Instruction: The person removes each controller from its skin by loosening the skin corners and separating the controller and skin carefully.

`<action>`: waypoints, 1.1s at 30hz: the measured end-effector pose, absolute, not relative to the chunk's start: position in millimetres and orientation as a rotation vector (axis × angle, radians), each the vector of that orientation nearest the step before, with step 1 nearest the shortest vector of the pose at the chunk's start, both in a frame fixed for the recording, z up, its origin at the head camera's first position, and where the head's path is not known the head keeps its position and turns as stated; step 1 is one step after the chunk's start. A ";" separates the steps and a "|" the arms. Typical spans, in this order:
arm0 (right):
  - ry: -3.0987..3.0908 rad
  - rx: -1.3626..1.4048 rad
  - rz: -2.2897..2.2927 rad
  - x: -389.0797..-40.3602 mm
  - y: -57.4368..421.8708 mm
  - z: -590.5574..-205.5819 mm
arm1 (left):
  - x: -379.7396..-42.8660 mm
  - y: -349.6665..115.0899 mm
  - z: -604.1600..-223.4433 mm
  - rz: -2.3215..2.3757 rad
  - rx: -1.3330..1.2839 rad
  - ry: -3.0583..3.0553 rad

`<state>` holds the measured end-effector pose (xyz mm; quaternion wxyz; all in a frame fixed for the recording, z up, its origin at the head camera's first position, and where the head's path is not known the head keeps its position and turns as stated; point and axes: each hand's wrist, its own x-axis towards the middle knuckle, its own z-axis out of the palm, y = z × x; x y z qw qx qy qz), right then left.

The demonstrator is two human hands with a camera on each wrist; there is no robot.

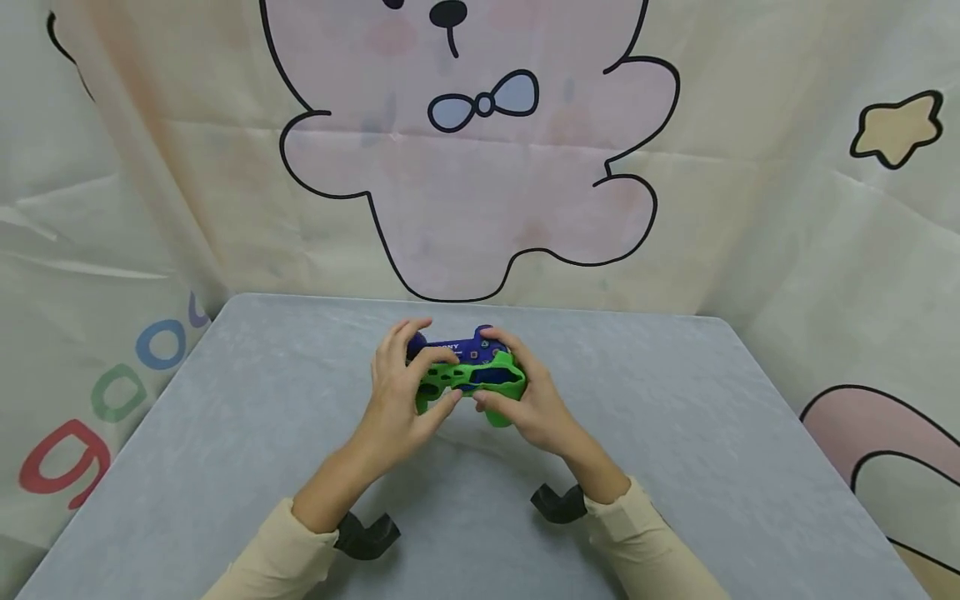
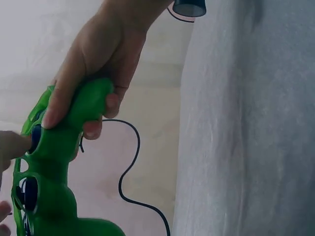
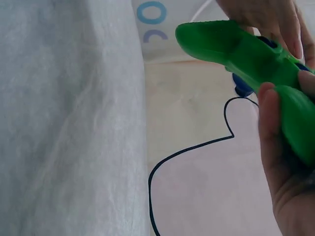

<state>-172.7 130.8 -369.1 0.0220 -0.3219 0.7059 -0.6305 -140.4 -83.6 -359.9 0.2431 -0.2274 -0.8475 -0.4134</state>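
A dark blue game controller is held above the table, partly inside a green silicone cover. Its blue top edge and some buttons stick out on the far side. My right hand grips the right handle through the cover, thumb in front and fingers behind, as the left wrist view also shows. At the left end, my left hand has its bent index finger and thumb on the cover's edges, pinching it near the middle. In the right wrist view the cover's left handle juts out with no fingers around it.
A grey cloth-covered table lies under both hands. Behind it hangs a cream curtain printed with a cartoon animal. Black mounts sit at both wrists, below the sleeves' cuffs.
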 end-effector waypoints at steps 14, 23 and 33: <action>1.890 -0.784 -2.346 -177.3 148.8 -355.1 | -149.9 -96.1 -358.4 -1.913 -0.512 -2.299; 1.792 -0.784 -2.346 -178.3 151.4 -356.8 | -151.5 -94.6 -361.3 -2.001 -0.599 -2.305; 1.800 -0.782 -2.306 -179.1 154.1 -355.0 | -153.0 -96.6 -364.6 -2.022 -0.616 -2.423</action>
